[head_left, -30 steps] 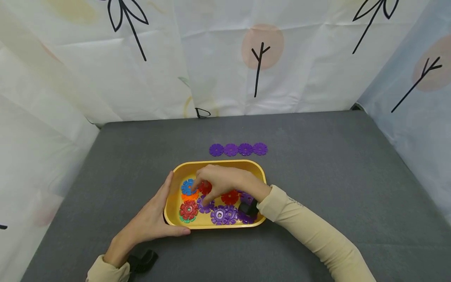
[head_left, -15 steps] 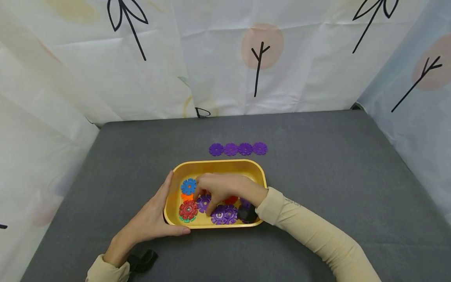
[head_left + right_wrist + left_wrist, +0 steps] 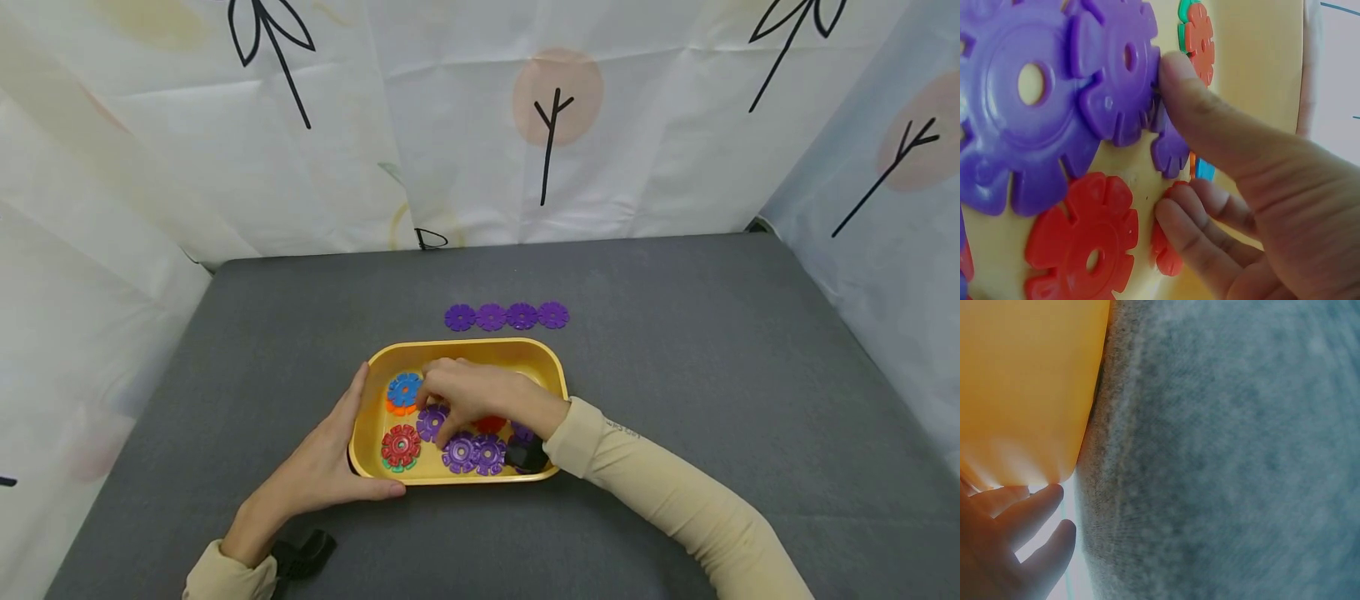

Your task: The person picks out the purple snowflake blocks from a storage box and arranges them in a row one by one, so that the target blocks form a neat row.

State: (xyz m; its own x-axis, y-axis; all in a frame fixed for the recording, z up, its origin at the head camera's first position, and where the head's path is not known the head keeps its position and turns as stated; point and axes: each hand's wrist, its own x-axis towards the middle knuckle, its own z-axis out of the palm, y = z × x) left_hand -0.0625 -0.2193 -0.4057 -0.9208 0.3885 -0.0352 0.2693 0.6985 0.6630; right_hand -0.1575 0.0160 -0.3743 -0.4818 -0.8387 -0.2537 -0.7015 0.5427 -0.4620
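My left hand (image 3: 322,462) holds the yellow tray (image 3: 382,480) at its left end, the thumb along the front edge. In the left wrist view, this hand's fingers (image 3: 1030,515) touch the tray's outer wall (image 3: 1029,394). Inside the tray is my right hand (image 3: 480,392), its fingers bent downward among flower-shaped discs. Its thumb (image 3: 1194,106) touches the edge of a purple disc (image 3: 1124,69); the other fingertips are at a red disc (image 3: 1166,253). Another red disc (image 3: 1094,240) lies nearby. The hand partly covers the discs beneath it.
Behind the tray, purple discs (image 3: 491,317) form a row on the grey table (image 3: 675,350). Blue (image 3: 405,389), orange and red discs (image 3: 401,447) lie at the tray's left end. A patterned cloth (image 3: 465,125) hangs beyond the table.
My right hand has shifted slightly inside the tray. The purple discs near its thumb and the blue and orange discs have moved a little. My left hand stays in place on the tray.
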